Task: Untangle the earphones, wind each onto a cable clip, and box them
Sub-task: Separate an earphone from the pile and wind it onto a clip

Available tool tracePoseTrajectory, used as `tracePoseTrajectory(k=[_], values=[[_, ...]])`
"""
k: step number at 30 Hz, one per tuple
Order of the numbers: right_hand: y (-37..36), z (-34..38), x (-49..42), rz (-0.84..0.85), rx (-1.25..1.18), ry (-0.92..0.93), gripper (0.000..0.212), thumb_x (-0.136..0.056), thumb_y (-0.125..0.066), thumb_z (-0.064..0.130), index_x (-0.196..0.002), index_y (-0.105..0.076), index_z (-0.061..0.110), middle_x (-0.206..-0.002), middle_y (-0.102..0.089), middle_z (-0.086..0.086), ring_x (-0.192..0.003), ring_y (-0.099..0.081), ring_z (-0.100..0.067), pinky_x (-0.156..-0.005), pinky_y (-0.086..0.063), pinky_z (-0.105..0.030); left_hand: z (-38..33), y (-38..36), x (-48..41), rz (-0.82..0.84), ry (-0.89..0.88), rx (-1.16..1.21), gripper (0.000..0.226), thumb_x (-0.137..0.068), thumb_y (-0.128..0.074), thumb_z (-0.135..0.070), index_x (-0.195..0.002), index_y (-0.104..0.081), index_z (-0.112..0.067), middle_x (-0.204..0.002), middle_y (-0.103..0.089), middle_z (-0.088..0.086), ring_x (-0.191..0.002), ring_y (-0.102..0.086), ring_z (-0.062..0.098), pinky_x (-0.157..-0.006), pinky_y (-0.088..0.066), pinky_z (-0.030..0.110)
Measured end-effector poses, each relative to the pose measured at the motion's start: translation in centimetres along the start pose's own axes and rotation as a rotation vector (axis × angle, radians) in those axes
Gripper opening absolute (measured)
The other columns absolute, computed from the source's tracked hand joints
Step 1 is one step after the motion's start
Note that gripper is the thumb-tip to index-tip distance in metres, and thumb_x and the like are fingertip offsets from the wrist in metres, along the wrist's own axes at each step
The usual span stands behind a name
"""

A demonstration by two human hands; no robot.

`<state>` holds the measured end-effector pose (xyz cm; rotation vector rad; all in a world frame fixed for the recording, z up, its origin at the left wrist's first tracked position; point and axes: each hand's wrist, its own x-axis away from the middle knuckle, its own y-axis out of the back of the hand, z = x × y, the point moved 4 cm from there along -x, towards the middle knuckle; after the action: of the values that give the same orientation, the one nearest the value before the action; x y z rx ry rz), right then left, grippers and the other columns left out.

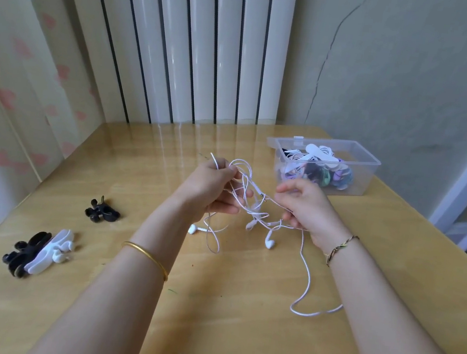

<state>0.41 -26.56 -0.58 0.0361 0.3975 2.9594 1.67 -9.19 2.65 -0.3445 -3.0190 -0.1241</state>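
Earphones (pixel 247 205), a white tangle, hang between our two hands above the middle of the table (pixel 234 340). Three earbuds dangle near the wood and one long loop trails toward the right edge. Our left hand (pixel 216 186) grips a bunch of strands in curled fingers; our right hand (pixel 304 208) pinches one strand. Three cable clips lie near the left edge: a lone black clip (pixel 102 212), then a second black clip (pixel 23 254) touching a white clip (pixel 49 250). One clear box (pixel 366 176) at the far right corner holds wound earphones.

Home room — radiator (pixel 202 45), patterned curtain (pixel 10 82), wooden table (pixel 146 150)
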Motion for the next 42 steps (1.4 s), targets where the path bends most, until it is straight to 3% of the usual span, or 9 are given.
tracePoseTrajectory(k=[4, 6, 11, 25, 31, 34, 36, 38, 42], values=[[0.2, 1.6, -0.1, -0.128, 0.212, 0.245, 0.013, -0.087, -0.061, 0.006, -0.095, -0.064, 0.016, -0.093, -0.062, 0.001, -0.087, -0.058, -0.013, -0.083, -0.047, -0.028, -0.1, -0.6, 0.1, 0.02, -0.05, -0.037, 0.02, -0.103, -0.037, -0.021, -0.089, -0.049, -0.014, -0.07, -0.07, 0.005, -0.037, -0.05, 0.011, -0.039, -0.041, 0.017], [0.3, 2.9, -0.3, -0.172, 0.112, 0.311, 0.016, -0.088, -0.06, 0.01, -0.103, -0.063, 0.016, -0.093, -0.061, 0.002, -0.091, -0.058, -0.014, -0.087, -0.047, -0.032, -0.3, -0.9, -0.1, 0.037, -0.097, -0.056, 0.022, -0.103, -0.037, -0.022, -0.087, -0.05, -0.015, -0.069, -0.07, 0.004, -0.035, -0.043, 0.012, -0.04, -0.038, 0.018], [-0.8, 3.8, -0.4, 0.141, 0.228, 0.166, 0.008, -0.085, -0.067, 0.014, -0.088, -0.065, 0.006, -0.074, -0.063, -0.003, -0.068, -0.053, -0.011, -0.064, -0.04, -0.021, -1.2, -1.6, -0.5, 0.086, -0.204, 0.007, 0.025, -0.103, -0.039, -0.022, -0.085, -0.054, -0.013, -0.069, -0.065, 0.009, -0.031, -0.033, 0.012, -0.036, -0.027, 0.018], [1.7, 3.2, -0.3, -0.115, -0.155, 0.079, 0.014, -0.095, -0.052, 0.011, -0.092, -0.064, 0.007, -0.066, -0.064, -0.004, -0.049, -0.064, -0.006, -0.048, -0.046, -0.016, 0.2, 0.5, -1.7, -0.013, -0.017, -0.151, 0.008, -0.093, -0.058, -0.014, -0.085, -0.059, -0.013, -0.066, -0.069, -0.003, -0.034, -0.033, 0.006, -0.04, -0.032, 0.014], [2.0, 2.7, -0.4, -0.139, -0.949, -0.095, 0.025, -0.093, -0.047, 0.011, -0.068, -0.051, 0.012, -0.078, -0.068, -0.008, -0.08, -0.068, -0.022, -0.081, -0.054, -0.035, 1.5, 1.5, -2.1, -0.087, 0.078, -0.084, 0.021, -0.092, -0.048, -0.001, -0.091, -0.064, -0.013, -0.067, -0.066, -0.003, -0.037, -0.036, 0.005, -0.039, -0.031, 0.013], [1.5, 2.5, -0.6, -0.08, -1.243, -0.14, 0.027, -0.092, -0.041, 0.01, -0.066, -0.041, 0.014, -0.053, -0.053, -0.005, -0.05, -0.059, -0.018, -0.062, -0.058, -0.032, 1.9, 1.8, -2.4, -0.174, 0.109, 0.062, 0.025, -0.093, -0.041, 0.001, -0.086, -0.061, -0.013, -0.062, -0.064, -0.001, -0.035, -0.035, 0.005, -0.039, -0.029, 0.012], [1.6, 2.2, -0.8, -0.149, -0.957, -0.125, 0.024, -0.088, -0.037, 0.005, -0.067, -0.036, 0.016, -0.049, -0.036, -0.001, -0.035, -0.034, -0.012, -0.038, -0.037, -0.017, 2.0, 2.1, -2.4, -0.21, 0.106, 0.157, 0.026, -0.093, -0.04, 0.002, -0.084, -0.06, -0.012, -0.059, -0.062, -0.001, -0.032, -0.034, 0.004, -0.039, -0.028, 0.012], [2.1, 2.0, -1.1, -0.252, -0.439, -0.002, 0.022, -0.086, -0.035, 0.002, -0.069, -0.037, 0.016, -0.057, -0.037, -0.004, -0.041, -0.029, -0.012, -0.037, -0.023, -0.017, 1.8, 2.4, -2.3, -0.243, 0.094, 0.22, 0.027, -0.093, -0.039, 0.003, -0.083, -0.059, -0.012, -0.059, -0.061, -0.001, -0.03, -0.032, 0.004, -0.038, -0.027, 0.01], [3.0, 1.8, -0.9, -0.367, 0.424, 0.145, 0.015, -0.088, -0.047, 0.014, -0.073, -0.048, 0.012, -0.072, -0.055, -0.004, -0.072, -0.05, -0.026, -0.06, -0.036, -0.029, 1.6, 3.3, -2.1, -0.304, 0.105, 0.222, 0.026, -0.093, -0.037, 0.002, -0.083, -0.055, -0.013, -0.072, -0.062, 0.005, -0.028, -0.027, 0.004, -0.036, -0.025, 0.008]])
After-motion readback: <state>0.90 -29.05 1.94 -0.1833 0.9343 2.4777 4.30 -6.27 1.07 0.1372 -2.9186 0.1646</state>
